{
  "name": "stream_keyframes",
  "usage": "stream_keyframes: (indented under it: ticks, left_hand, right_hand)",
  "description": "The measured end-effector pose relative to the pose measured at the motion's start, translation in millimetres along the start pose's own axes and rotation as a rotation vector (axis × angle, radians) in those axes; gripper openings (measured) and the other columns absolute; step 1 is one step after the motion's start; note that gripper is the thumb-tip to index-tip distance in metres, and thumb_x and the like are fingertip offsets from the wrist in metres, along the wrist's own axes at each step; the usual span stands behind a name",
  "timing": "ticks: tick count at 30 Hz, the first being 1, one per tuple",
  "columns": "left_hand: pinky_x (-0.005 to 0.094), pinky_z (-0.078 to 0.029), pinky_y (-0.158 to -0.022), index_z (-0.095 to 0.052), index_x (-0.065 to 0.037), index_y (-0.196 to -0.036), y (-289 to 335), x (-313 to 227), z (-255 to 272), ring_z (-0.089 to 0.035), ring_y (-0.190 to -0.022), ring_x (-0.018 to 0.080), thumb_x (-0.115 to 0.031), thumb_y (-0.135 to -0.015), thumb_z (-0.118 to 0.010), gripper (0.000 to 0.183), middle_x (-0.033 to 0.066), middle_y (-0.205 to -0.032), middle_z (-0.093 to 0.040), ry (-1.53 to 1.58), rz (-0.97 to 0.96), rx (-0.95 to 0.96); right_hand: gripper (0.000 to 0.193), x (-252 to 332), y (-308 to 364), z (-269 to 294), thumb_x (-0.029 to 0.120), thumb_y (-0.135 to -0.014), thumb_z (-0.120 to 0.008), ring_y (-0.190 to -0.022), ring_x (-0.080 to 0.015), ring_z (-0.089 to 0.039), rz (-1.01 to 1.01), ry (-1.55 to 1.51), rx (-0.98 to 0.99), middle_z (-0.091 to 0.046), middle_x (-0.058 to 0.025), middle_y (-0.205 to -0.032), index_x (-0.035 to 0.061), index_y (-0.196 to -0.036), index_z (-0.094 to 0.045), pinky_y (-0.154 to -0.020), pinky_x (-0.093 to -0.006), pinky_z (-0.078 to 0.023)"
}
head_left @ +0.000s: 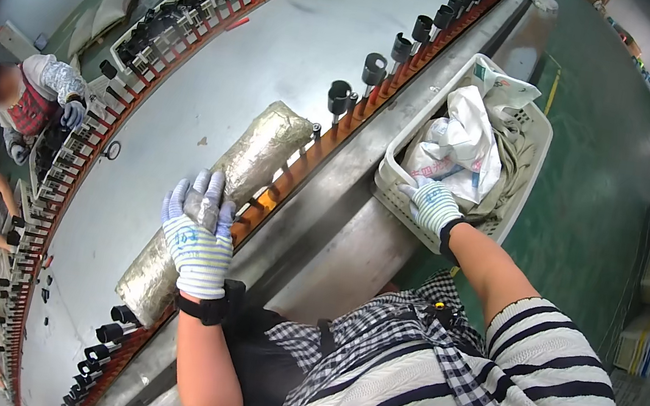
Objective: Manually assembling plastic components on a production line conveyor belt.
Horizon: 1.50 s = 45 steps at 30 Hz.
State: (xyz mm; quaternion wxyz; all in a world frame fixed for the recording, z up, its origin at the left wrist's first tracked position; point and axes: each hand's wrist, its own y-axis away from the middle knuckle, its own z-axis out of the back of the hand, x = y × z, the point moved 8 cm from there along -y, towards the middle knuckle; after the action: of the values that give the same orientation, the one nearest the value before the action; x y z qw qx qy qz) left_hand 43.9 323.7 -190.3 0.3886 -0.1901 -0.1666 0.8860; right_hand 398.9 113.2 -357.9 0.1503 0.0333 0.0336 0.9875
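My left hand [197, 246], in a striped knit glove, lies across a long roll wrapped in shiny silver film [266, 146]. Its fingers are spread over the roll, and a small grey patch shows between them; I cannot make out what it is. On the right, my gloved right hand [433, 207] is closed at the near rim of a cream plastic basket [536, 165], its fingertips partly hidden. A crumpled white woven sack [459, 144] lies in the basket beside those fingers, with greyish-green cloth [515, 153] next to it.
Black cup-shaped parts [338, 98] stand on a row of upright holders along the near belt edge, beside a metal ledge [345, 185]. The pale table [156, 132] spreads beyond. Co-workers [33, 98] sit at the far left by crates of black parts [161, 25].
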Motion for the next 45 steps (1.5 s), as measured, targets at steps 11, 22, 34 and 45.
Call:
stream_keyframes:
  ticks: [11,22,34,45]
  left_hand:
    - [0.0461,-0.030,-0.120,-0.066,-0.013,-0.139,4,8,1,-0.049,-0.138,0.0285,-0.022,-0.097,-0.067,0.044,0.0061,-0.143,-0.065,0.013,0.033,-0.013]
    - [0.0433,-0.026,-0.123,-0.061,-0.011,-0.144,39,39,8,-0.049,-0.137,0.0344,-0.020,-0.096,-0.068,0.050,0.0112,-0.145,-0.062,0.189,0.049,-0.007]
    - [0.0494,-0.027,-0.122,-0.062,-0.015,-0.144,42,33,26,-0.046,-0.140,0.0316,-0.026,-0.099,-0.063,0.046,0.0058,-0.147,-0.061,-0.028,0.014,0.017]
    - [0.0424,-0.028,-0.122,-0.064,-0.014,-0.143,73,74,22,-0.047,-0.140,0.0296,-0.021,-0.095,-0.069,0.048,0.0071,-0.146,-0.062,0.298,0.108,0.034]
  right_hand:
    - [0.041,10,4,8,0.013,-0.089,-0.062,-0.097,-0.0420,-0.067,0.016,-0.006,-0.026,-0.065,-0.0237,-0.108,0.0141,-0.129,-0.070,-0.084,-0.0507,-0.054]
    - [0.042,43,19,7,0.013,-0.088,-0.064,-0.100,-0.0408,-0.067,0.005,0.017,-0.005,-0.065,-0.0229,-0.111,0.0149,-0.129,-0.070,-0.086,-0.0497,-0.055]
    - [0.044,55,19,9,0.012,-0.088,-0.063,-0.098,-0.0413,-0.067,0.010,0.020,0.011,-0.065,-0.0241,-0.111,0.0155,-0.132,-0.069,-0.085,-0.0491,-0.055]
    - [0.042,85,31,4,0.013,-0.089,-0.063,-0.096,-0.0420,-0.067,0.008,0.035,-0.005,-0.064,-0.0240,-0.107,0.0147,-0.131,-0.069,-0.083,-0.0508,-0.055]
